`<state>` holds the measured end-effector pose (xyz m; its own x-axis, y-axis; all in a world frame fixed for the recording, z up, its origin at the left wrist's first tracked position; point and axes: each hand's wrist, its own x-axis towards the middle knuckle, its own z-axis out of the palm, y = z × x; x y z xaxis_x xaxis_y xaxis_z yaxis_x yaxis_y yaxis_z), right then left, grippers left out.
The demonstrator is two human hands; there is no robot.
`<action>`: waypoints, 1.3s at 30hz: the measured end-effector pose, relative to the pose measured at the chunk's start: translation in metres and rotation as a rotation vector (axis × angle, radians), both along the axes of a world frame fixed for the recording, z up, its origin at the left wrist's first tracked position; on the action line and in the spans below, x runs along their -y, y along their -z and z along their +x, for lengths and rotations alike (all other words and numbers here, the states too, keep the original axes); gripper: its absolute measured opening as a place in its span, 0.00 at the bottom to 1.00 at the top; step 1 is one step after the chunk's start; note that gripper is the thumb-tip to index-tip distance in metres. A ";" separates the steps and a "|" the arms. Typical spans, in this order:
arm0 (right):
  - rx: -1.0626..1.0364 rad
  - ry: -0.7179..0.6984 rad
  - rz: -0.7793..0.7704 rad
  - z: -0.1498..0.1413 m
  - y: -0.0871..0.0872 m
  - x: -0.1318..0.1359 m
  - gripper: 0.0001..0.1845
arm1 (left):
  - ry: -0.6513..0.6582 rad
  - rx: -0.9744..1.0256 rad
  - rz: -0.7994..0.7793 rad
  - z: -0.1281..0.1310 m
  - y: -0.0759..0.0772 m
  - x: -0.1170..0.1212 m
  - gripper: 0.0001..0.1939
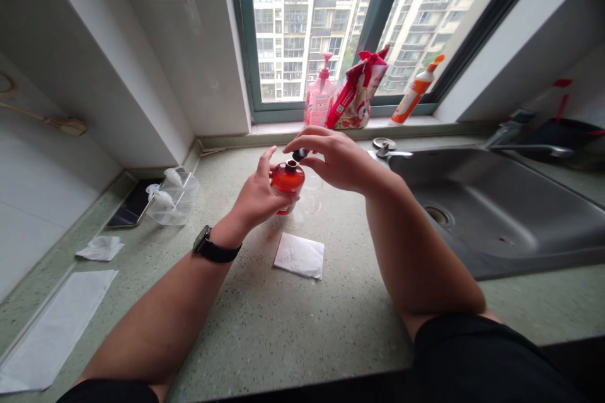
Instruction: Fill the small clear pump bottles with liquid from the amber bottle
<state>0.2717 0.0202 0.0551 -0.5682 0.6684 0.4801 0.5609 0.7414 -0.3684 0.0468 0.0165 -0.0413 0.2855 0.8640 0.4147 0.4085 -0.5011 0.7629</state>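
Note:
A red-orange see-through bottle (288,178) stands on the speckled counter, its dark neck uncovered at the top. Wrapped round its side is my left hand (259,192), with the index finger sticking up and a black watch on the wrist. Just above the bottle's mouth, my right hand (333,154) pinches a small black cap (299,154) between thumb and fingers. The cap is apart from the neck. In front of the bottle lies a folded white paper tissue (299,255).
A steel sink (510,214) is at right. On the windowsill stand a pink pump bottle (320,97), a red bag (359,91) and an orange bottle (416,94). At left lie a clear plastic box (182,201), a phone (135,203) and white paper sheets (57,327).

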 end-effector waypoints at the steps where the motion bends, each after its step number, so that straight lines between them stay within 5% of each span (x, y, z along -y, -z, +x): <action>1: -0.009 0.009 0.015 0.003 -0.001 -0.001 0.15 | -0.003 0.007 -0.005 0.000 0.000 0.000 0.60; 6: 0.071 0.174 0.007 0.031 0.001 -0.018 0.10 | -0.040 0.037 -0.014 -0.001 0.004 -0.005 0.60; 13: 0.476 0.526 -0.442 0.059 0.031 -0.058 0.16 | -0.040 0.112 -0.046 -0.002 0.012 -0.014 0.60; 26: 0.540 0.535 -0.775 0.086 0.082 -0.092 0.36 | -0.068 0.148 -0.015 0.008 0.038 -0.014 0.58; 39: 0.696 0.635 -0.787 0.088 0.083 -0.096 0.35 | -0.068 0.177 -0.043 0.012 0.051 -0.018 0.56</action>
